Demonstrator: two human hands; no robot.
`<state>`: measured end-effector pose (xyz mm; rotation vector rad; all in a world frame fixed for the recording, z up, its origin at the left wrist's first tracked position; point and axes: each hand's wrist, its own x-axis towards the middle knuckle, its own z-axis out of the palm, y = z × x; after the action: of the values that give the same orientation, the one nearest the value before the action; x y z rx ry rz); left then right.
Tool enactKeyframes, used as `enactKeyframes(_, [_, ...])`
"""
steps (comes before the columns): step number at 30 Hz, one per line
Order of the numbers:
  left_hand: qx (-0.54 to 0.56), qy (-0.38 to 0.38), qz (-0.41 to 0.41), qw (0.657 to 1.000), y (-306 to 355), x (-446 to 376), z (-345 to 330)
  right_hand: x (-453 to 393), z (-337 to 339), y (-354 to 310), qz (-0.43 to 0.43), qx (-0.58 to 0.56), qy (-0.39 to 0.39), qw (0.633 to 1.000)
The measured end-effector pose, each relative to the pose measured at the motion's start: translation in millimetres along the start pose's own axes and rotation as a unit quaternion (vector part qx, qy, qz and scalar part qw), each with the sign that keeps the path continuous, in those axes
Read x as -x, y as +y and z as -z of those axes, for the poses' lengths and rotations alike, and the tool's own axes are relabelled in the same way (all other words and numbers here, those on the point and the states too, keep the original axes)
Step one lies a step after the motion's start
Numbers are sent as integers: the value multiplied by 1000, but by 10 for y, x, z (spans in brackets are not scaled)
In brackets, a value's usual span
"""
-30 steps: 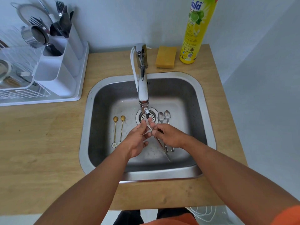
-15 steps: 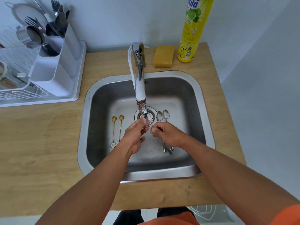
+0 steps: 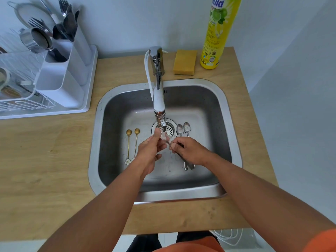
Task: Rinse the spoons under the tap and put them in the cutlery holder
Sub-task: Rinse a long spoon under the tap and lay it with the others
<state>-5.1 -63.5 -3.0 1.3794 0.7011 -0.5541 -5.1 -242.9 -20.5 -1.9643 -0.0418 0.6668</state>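
Under the tap (image 3: 157,91), near the drain at the middle of the sink (image 3: 234,124), the right hand (image 3: 190,151) pinches a thin steel spoon (image 3: 168,141) by its handle while the left hand (image 3: 151,151) rubs its bowl; it looks light, stiff and wet-slippery, so the handle seems safest.

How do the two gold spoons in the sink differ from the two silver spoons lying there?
The gold spoons lie left of the drain; the silver spoons lie right of it. The gold ones are slimmer with small round bowls and one shows a flower end; the silver ones have larger oval bowls. Both pairs lie side by side, bowls toward the tap.
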Motion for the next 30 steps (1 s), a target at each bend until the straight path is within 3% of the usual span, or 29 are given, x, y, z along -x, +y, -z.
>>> enactKeyframes(7, [-22,-52,-4,998,25,4,59,-3,2,-141,-10,-46,-26,999])
enactKeyframes(17, [-38,38,-47,997,160,-93,28,-41,-120,-235,11,-109,-23,994])
enactKeyframes(22, [-86,95,-57,990,174,-7,17,-140,-119,-194,-12,-112,57,992])
enactKeyframes(30, [-204,-56,1,977,9,147,63,-249,-120,-241,-116,-197,136,964])
